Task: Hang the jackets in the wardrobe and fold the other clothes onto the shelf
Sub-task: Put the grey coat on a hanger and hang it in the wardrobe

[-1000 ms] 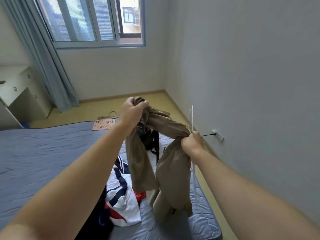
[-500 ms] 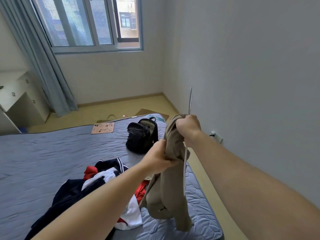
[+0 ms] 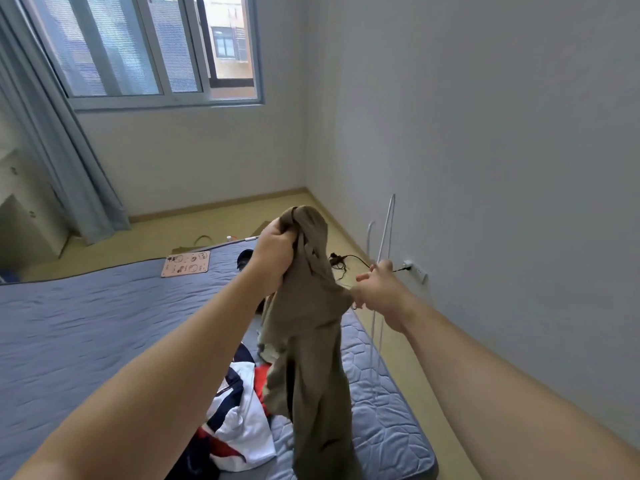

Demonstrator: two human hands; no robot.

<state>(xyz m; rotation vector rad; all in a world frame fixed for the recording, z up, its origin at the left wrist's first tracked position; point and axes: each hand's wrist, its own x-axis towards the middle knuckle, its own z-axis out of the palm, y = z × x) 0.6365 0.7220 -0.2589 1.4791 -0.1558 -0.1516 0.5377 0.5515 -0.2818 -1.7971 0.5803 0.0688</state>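
The khaki jacket (image 3: 304, 323) is gripped at its bunched top by the left hand (image 3: 275, 252), fingers fully curled, and hangs above the bed (image 3: 86, 323). The white hanger (image 3: 387, 226) is held in the right hand (image 3: 379, 292), fingers partly curled, with the jacket edge pinched.

The wall (image 3: 502, 202) stands close on the right, the white wire hanger (image 3: 385, 237) upright between it and the right hand (image 3: 379, 292). Leftward the bed (image 3: 86, 323) lies open; a clothes pile (image 3: 242, 414) sits beneath the hanging tan jacket (image 3: 311, 341).

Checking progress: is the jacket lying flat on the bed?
No, the left hand grips the jacket by its top and it hangs down from there, while the right hand holds the hanger.
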